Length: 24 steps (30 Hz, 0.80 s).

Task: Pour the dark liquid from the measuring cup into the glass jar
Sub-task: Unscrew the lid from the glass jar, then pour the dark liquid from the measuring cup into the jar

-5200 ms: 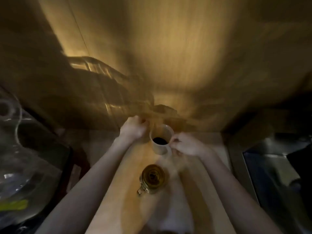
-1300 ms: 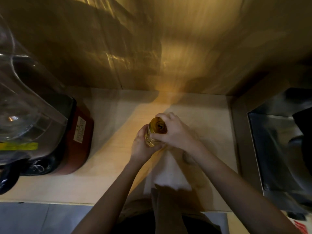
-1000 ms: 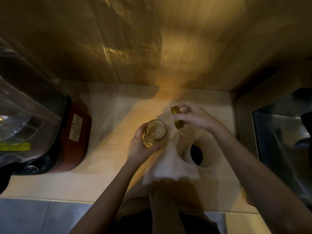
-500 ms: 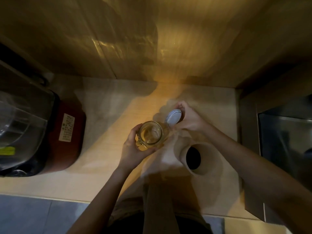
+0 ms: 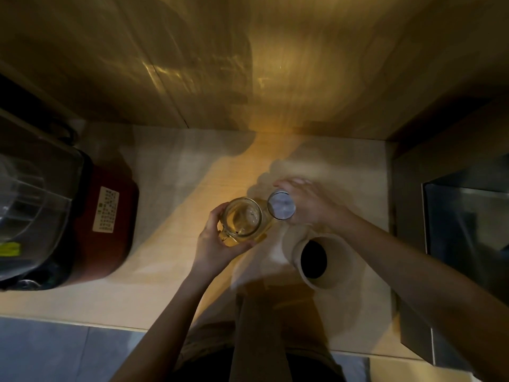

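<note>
A small glass jar [image 5: 242,219] with a wire clasp stands open at the middle of the counter, its mouth facing up. My left hand [image 5: 217,244] wraps around its near-left side. Just right of the jar, my right hand [image 5: 308,205] holds the round jar lid [image 5: 281,204] with its pale inner face up, low over the counter. The measuring cup [image 5: 316,259], pale with dark liquid inside, stands near-right of the jar, under my right forearm.
A blender [image 5: 41,216] with a clear jug and dark red base fills the counter's left side. A steel sink [image 5: 468,230] lies at the right. The wooden wall [image 5: 248,64] rises behind. The counter's front edge [image 5: 82,323] runs along the bottom.
My right hand unscrewed the lid from the jar and carried it to the right, turning its inner face up. The left hand stayed on the jar. The view tilted down.
</note>
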Tool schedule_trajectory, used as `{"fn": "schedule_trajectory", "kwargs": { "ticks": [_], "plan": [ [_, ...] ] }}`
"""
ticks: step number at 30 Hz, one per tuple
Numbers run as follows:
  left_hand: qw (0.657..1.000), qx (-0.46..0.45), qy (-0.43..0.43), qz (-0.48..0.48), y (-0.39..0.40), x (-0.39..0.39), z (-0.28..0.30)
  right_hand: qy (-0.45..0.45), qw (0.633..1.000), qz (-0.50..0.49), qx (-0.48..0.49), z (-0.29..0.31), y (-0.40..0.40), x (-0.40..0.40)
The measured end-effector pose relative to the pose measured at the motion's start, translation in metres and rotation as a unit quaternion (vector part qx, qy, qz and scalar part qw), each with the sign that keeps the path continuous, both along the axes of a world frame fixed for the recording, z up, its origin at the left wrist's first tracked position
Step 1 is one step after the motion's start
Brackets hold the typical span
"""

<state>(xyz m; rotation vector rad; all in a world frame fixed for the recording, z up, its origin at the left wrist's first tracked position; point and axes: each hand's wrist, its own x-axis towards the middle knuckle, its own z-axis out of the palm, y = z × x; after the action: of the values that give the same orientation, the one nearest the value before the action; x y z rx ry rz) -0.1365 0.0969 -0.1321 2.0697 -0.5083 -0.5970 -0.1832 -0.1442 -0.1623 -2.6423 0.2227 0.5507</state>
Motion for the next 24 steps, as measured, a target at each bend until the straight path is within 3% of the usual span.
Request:
{"fn": "schedule_trajectory", "kwargs": {
  "ticks": [6,12,15,19,24],
  "plan": [
    [1.000,0.004,0.013,-0.007,0.000,0.001,0.000,0.015,1.000,0.006,0.000,0.007,-0.003,-0.003],
    [0.999,0.007,0.041,-0.005,0.000,0.001,0.000,-0.033,0.992,-0.108,0.052,0.042,-0.014,-0.007],
    [0.999,0.022,0.039,-0.005,0.000,0.002,0.000,-0.070,0.972,-0.192,0.115,0.069,-0.006,-0.020],
    [0.999,0.040,0.029,0.000,0.000,0.002,0.000,-0.139,0.940,-0.287,0.124,0.085,0.013,-0.054],
    [0.998,0.052,0.038,0.025,0.000,-0.002,0.002,-0.214,0.854,-0.448,0.157,0.091,0.049,-0.102]
  ]
}}
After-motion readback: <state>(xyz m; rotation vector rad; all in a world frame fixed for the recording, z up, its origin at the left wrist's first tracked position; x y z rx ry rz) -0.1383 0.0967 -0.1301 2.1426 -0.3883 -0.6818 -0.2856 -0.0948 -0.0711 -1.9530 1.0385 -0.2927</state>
